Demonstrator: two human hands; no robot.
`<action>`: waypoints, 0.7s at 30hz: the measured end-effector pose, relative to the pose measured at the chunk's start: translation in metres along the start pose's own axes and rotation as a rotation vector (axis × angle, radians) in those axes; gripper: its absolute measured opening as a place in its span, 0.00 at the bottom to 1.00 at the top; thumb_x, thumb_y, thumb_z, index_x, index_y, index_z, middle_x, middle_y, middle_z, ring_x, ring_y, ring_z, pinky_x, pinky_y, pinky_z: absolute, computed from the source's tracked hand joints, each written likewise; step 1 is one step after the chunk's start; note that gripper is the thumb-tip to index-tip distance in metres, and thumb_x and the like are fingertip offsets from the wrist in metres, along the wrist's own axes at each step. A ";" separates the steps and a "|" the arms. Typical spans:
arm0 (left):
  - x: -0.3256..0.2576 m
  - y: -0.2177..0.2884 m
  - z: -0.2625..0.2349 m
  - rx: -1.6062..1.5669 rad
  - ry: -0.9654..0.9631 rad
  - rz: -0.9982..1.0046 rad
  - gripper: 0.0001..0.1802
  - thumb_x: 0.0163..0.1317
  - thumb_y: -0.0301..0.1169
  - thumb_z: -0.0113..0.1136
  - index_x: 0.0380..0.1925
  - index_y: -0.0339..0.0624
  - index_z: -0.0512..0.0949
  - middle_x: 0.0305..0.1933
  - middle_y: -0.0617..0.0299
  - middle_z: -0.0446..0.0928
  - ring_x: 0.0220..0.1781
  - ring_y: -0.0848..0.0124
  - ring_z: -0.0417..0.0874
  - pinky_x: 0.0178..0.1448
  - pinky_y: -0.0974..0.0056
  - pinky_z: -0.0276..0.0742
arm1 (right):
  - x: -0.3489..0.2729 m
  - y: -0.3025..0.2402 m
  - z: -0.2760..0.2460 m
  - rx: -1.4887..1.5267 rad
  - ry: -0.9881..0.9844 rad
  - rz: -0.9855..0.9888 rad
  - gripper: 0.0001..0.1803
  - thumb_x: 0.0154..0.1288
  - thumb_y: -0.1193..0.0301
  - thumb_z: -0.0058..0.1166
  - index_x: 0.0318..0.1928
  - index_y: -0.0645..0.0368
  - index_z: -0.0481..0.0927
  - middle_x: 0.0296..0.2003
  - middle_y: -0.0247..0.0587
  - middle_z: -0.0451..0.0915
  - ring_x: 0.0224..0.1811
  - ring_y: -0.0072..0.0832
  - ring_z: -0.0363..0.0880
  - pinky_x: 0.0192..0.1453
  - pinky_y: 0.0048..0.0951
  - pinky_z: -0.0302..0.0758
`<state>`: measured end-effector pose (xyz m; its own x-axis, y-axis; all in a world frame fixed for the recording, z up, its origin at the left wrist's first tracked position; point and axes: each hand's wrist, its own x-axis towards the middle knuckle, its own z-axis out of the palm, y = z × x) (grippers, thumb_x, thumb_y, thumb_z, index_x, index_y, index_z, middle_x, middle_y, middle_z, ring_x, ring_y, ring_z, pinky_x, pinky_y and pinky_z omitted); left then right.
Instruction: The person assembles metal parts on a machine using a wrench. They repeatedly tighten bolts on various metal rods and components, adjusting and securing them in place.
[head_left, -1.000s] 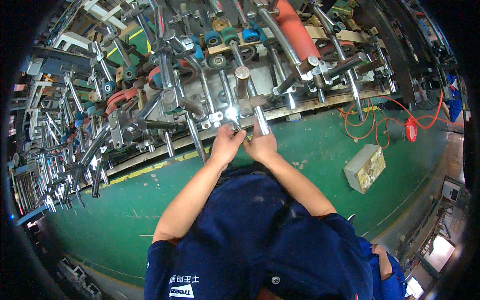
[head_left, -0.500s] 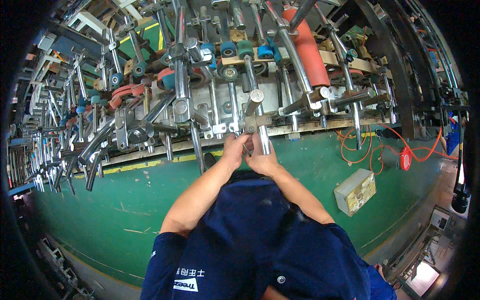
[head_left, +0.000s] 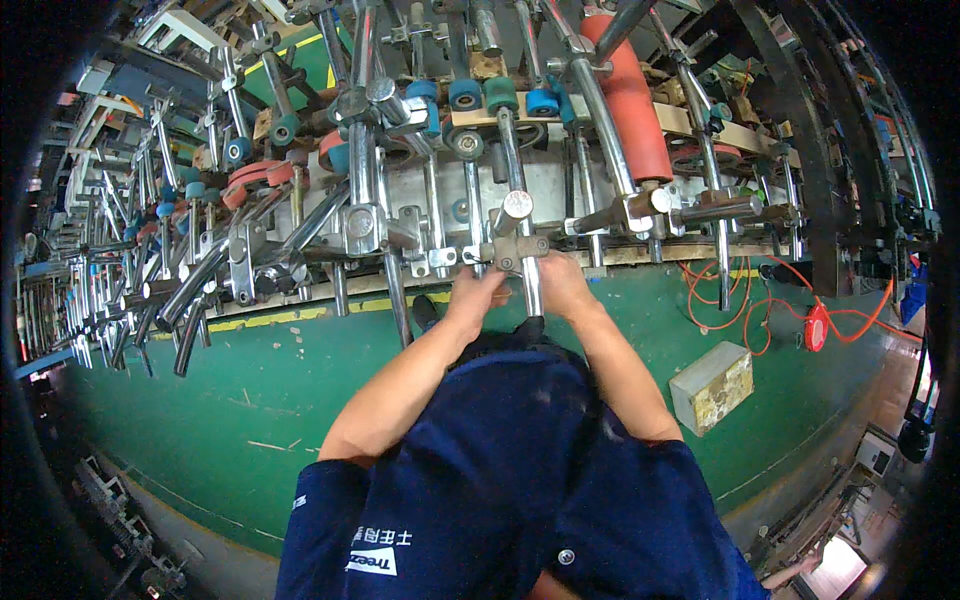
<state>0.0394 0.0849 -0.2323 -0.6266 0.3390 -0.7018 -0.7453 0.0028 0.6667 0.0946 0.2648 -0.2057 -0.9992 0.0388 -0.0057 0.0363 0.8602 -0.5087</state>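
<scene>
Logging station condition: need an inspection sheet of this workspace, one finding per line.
Surface: green floor with thin pale strips.
Parts: clamp block on a chrome rod.
Clutter: stained box on the floor, right.
Hands: left hand below the block's left side; right hand right of the rod; grips unclear.
Cables: orange hose by a red reel.
Surroundings: red roller beyond; another person's hand, lower right.

Chrome rod (head_left: 532, 292) between the hands (head_left: 477, 298)! | Red roller (head_left: 632, 110) blocks one o'clock | box (head_left: 708, 390) at four | floor (head_left: 200, 400) wide open, eight
</scene>
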 end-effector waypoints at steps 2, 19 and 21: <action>-0.028 0.011 -0.007 0.586 0.030 0.209 0.24 0.61 0.39 0.72 0.50 0.37 0.76 0.42 0.56 0.82 0.40 0.58 0.85 0.42 0.55 0.82 | -0.011 0.004 0.010 -0.062 0.033 0.009 0.05 0.53 0.74 0.58 0.32 0.60 0.82 0.33 0.54 0.83 0.41 0.51 0.84 0.48 0.49 0.81; -0.021 0.087 -0.018 2.015 -0.071 0.902 0.52 0.45 0.56 0.77 0.63 0.30 0.73 0.53 0.51 0.81 0.61 0.58 0.79 0.80 0.51 0.56 | -0.044 -0.037 0.057 0.782 0.173 0.705 0.15 0.66 0.65 0.66 0.47 0.62 0.82 0.32 0.36 0.85 0.32 0.28 0.84 0.36 0.31 0.79; -0.021 0.086 -0.018 2.018 -0.068 0.913 0.51 0.46 0.55 0.77 0.63 0.29 0.73 0.52 0.51 0.81 0.60 0.58 0.79 0.80 0.51 0.56 | -0.044 -0.053 0.066 1.220 0.116 0.829 0.16 0.71 0.62 0.63 0.49 0.61 0.81 0.36 0.38 0.85 0.33 0.28 0.84 0.37 0.31 0.79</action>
<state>-0.0160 0.0617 -0.1647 -0.5247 0.8354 -0.1635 0.8426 0.5371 0.0400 0.1354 0.1843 -0.2358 -0.6909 0.3843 -0.6123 0.4895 -0.3746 -0.7874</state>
